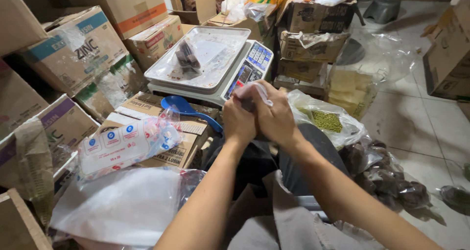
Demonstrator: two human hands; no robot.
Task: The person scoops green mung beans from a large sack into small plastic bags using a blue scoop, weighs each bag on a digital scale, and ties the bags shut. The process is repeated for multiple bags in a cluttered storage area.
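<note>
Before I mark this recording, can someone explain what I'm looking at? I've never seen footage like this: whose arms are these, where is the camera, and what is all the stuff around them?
There is no machine here. The single picture comes from a camera worn on a person's head, looking down, so the two bare arms are that person's own. The left hand and right hand are pressed together in a closed grip on the twisted top of a small clear plastic bag; its contents are hidden. Ahead sits a weighing scale whose tray holds a bag of dark pieces. A blue scoop lies on a cardboard box. To the right is an open bag of green grains.
</note>
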